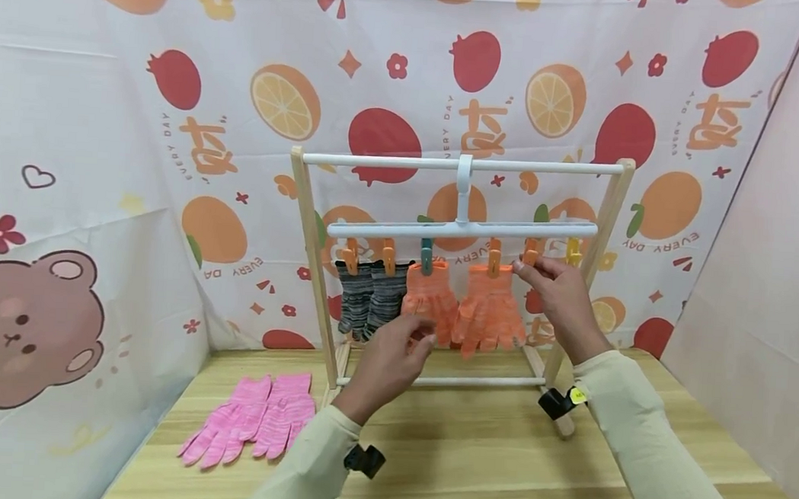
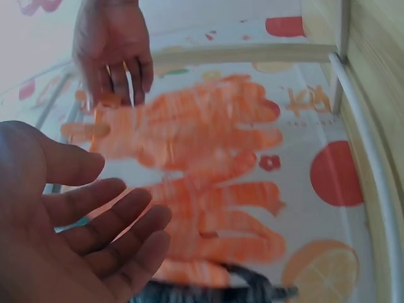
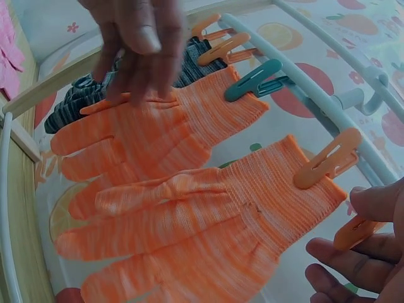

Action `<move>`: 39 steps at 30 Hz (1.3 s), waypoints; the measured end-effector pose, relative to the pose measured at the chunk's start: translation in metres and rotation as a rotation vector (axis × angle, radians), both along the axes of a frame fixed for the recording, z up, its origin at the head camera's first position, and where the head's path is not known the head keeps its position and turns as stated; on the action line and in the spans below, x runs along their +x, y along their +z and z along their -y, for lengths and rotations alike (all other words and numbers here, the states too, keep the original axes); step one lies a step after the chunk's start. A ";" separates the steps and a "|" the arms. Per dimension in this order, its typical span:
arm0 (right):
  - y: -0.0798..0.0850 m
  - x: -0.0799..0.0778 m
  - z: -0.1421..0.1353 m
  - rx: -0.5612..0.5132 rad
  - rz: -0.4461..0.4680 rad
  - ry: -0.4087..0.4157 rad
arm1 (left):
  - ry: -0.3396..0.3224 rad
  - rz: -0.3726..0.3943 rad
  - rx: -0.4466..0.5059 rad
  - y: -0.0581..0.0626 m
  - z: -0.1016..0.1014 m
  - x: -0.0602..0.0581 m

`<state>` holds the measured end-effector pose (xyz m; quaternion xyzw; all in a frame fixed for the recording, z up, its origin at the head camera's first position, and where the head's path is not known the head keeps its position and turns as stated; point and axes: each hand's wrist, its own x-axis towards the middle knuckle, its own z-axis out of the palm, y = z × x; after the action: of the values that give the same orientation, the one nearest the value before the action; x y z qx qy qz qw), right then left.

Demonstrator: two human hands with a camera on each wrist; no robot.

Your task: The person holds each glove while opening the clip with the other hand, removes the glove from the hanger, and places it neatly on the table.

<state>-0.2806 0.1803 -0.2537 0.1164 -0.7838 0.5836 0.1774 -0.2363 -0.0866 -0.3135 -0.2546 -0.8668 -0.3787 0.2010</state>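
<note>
My right hand point(image 1: 564, 301) pinches an orange clothespin point(image 3: 355, 233) between thumb and fingers, beside the cuff of the right orange glove point(image 1: 491, 305). Another orange clothespin point(image 3: 328, 158) grips that glove's cuff. The left orange glove point(image 1: 431, 293) hangs from a teal clothespin point(image 1: 426, 256). My left hand point(image 1: 393, 360) holds nothing; its fingers are loosely bent in front of the left orange glove. Farther left, a pair of black-and-grey gloves point(image 1: 371, 297) hangs from two orange clothespins. All the clothespins line the underside of a pale blue hanger point(image 1: 394, 230).
The hanger hooks over the white top bar point(image 1: 377, 161) of a wooden rack standing on a wood-grain table point(image 1: 469, 460). A pair of pink gloves point(image 1: 252, 420) lies on the table at left. A yellow clothespin point(image 1: 574, 251) hangs at the hanger's right end.
</note>
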 end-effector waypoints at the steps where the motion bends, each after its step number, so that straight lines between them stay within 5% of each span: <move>1: -0.001 0.000 0.000 -0.004 0.003 0.001 | 0.000 -0.004 -0.001 0.002 -0.005 -0.001; 12: -0.008 -0.001 0.004 -0.043 0.040 0.004 | 0.085 -0.007 0.026 0.017 -0.045 -0.016; 30: -0.021 -0.010 0.017 -0.028 0.130 -0.063 | 0.174 0.011 0.112 0.022 -0.070 -0.043; 39: -0.019 -0.008 0.021 -0.036 0.089 -0.027 | 0.200 -0.003 0.117 0.021 -0.070 -0.052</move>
<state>-0.2885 0.1596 -0.2728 0.0768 -0.7818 0.5997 0.1524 -0.2888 -0.0165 -0.2922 -0.1554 -0.8639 -0.4065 0.2538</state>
